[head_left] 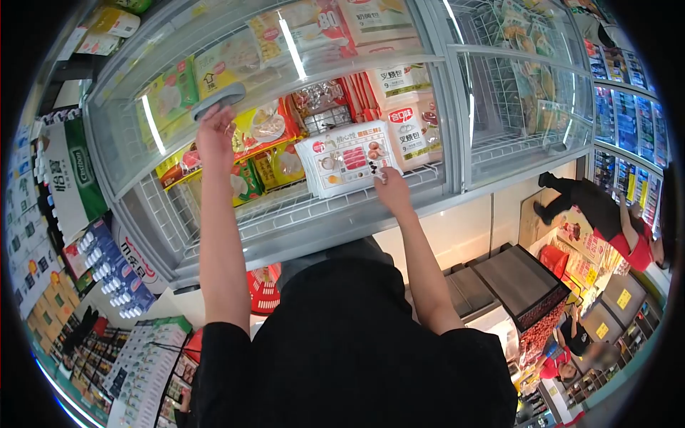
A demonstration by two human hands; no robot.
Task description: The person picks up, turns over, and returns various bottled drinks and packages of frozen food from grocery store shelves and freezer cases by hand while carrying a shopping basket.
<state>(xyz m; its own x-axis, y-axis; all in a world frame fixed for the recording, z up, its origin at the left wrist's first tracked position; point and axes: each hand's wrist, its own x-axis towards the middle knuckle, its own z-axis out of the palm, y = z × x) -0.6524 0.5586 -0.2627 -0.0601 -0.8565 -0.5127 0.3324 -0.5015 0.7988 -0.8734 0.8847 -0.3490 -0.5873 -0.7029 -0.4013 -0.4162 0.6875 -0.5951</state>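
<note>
Black shirt (328, 349) nearest, both arms stretched over the front edge of the freezer (300, 246). Just short of the freezer — by the person's left side — is a red basket (264, 291). Inside the freezer's front edge lies the white bag (342, 160), its near right corner pinched in the right hand (392, 189). Bent fingers of the left hand (216, 132) touch the handle (220, 100) on the freezer's lid (328, 64); whether they grip it, I cannot tell. Deeper in the freezer lie yellow bags (251, 130) and cream bags (410, 135). Right of the freezer stands a second freezer (528, 170) — beyond it, a person (629, 246) in red.
</note>
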